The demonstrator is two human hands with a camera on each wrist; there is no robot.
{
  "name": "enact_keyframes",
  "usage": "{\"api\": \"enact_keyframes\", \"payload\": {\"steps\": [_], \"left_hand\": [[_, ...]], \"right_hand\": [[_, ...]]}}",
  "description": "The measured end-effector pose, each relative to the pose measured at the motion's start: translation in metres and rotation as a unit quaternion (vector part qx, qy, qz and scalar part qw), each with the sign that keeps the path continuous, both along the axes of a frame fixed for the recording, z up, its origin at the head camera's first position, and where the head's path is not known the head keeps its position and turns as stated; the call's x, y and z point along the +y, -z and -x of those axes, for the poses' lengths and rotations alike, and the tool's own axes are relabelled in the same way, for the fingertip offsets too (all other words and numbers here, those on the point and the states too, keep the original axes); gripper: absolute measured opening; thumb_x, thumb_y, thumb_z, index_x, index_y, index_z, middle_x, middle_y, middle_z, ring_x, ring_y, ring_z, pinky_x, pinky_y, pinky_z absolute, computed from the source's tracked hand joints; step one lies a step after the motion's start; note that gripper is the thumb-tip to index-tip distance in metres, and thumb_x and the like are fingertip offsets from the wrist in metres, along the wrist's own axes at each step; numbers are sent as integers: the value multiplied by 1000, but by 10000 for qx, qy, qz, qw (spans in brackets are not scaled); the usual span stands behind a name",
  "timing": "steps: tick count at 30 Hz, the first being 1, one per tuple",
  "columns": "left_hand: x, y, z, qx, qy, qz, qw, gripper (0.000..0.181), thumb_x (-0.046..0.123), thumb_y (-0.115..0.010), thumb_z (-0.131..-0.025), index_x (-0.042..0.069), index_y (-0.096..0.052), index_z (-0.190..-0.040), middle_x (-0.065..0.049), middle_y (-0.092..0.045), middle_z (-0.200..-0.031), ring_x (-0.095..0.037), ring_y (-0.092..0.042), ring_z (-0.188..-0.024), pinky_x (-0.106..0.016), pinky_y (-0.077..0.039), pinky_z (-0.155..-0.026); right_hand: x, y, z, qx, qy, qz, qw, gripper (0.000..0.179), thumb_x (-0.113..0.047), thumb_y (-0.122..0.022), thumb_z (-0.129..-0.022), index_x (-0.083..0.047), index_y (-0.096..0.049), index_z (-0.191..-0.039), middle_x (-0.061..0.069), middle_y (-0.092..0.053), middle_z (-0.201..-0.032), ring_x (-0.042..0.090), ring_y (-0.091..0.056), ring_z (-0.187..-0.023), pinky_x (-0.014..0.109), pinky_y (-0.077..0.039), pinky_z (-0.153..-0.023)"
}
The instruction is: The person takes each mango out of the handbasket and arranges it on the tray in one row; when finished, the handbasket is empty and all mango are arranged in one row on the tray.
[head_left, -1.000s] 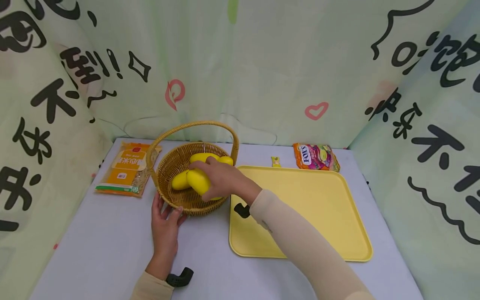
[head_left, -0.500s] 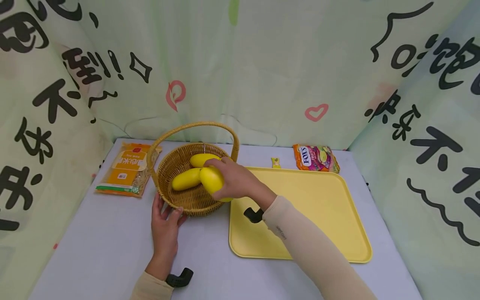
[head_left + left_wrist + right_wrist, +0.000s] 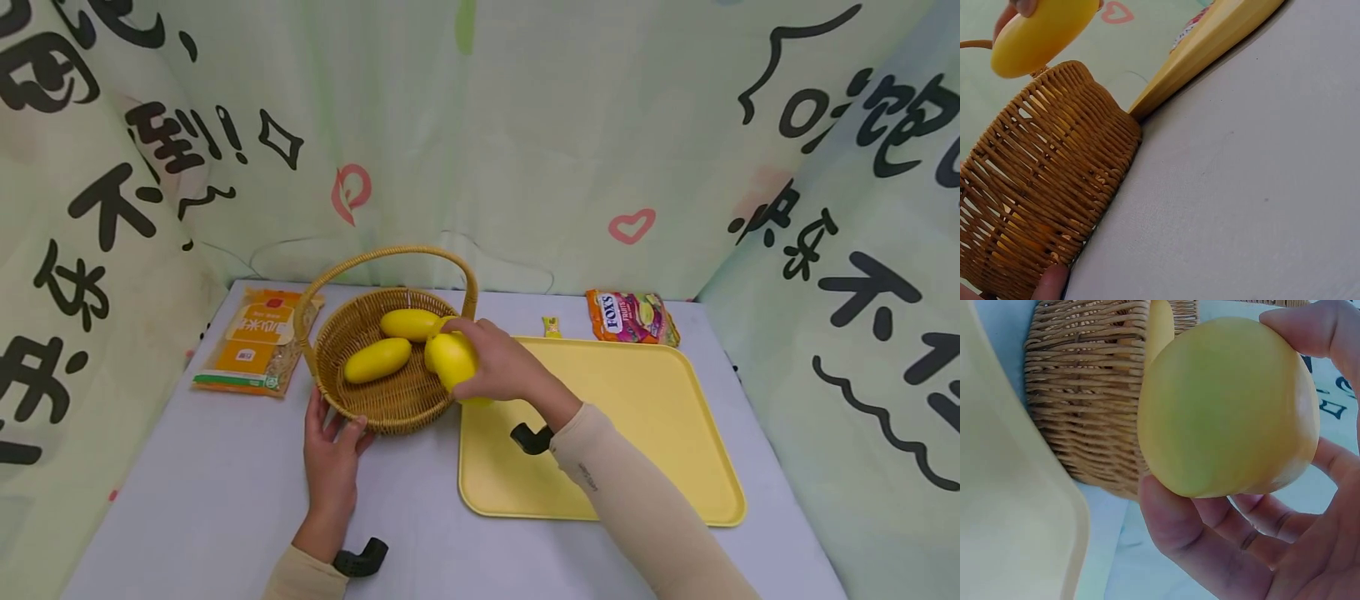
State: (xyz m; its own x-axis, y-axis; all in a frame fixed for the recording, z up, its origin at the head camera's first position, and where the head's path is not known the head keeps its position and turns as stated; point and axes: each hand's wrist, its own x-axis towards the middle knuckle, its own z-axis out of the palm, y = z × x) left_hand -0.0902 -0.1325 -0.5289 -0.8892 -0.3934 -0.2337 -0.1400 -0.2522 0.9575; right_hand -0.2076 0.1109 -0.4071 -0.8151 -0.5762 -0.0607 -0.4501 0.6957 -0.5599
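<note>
My right hand (image 3: 498, 362) holds a smooth yellow mango (image 3: 454, 362) at the right rim of a brown wicker basket (image 3: 397, 408). In the right wrist view the thumb and fingers curl round this mango (image 3: 1229, 412), whose near side looks greenish. Two more yellow mangoes lie inside the basket, one at the back (image 3: 407, 323) and one at the left (image 3: 377, 360). My left hand (image 3: 332, 467) grips the basket's front wall low down, thumb toward the front. In the left wrist view only its fingertips (image 3: 1052, 284) show against the weave.
A yellow tray (image 3: 600, 492) lies right of the basket. Behind it are a small yellow packet (image 3: 552, 325) and a colourful Fox's candy bag (image 3: 633, 317). An orange grain bag (image 3: 251, 342) lies left. The tall basket handle (image 3: 405, 250) arches overhead. Curtains stand round the white table.
My right hand has lifted the mango and moved it rightward, from inside the basket to its right rim. The left hand stays on the basket.
</note>
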Motion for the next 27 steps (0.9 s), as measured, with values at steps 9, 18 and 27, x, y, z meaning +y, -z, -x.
{"api": "enact_keyframes", "payload": {"steps": [9, 18, 27], "left_hand": [[2, 1, 1, -11, 6, -19, 10000, 88, 6, -60, -104, 47, -15, -167, 6, -19, -175, -26, -44, -147, -22, -61, -93], [1, 1, 0, 29, 33, 32, 10000, 86, 7, -60, -105, 48, -16, -167, 7, -19, -175, -25, -44, -147, -23, -60, -95], [1, 0, 0, -64, -11, -51, 10000, 88, 6, -60, -104, 50, -16, -166, 10, -19, -175, -24, -46, -146, -23, -61, -93]], "right_hand": [[22, 8, -11, -323, 540, 368, 9973, 83, -30, -85, -74, -26, -49, -149, 11, -59, -125, 27, -57, -102, 40, -54, -81], [33, 21, -20, -520, 834, 721, 9925, 83, -28, -87, -74, -21, -50, -148, 12, -59, -132, 29, -58, -108, 41, -57, -85], [42, 46, -27, -1012, 1581, 883, 9782, 87, -30, -90, -74, -25, -46, -149, 14, -59, -129, 30, -59, -105, 35, -58, -76]]}}
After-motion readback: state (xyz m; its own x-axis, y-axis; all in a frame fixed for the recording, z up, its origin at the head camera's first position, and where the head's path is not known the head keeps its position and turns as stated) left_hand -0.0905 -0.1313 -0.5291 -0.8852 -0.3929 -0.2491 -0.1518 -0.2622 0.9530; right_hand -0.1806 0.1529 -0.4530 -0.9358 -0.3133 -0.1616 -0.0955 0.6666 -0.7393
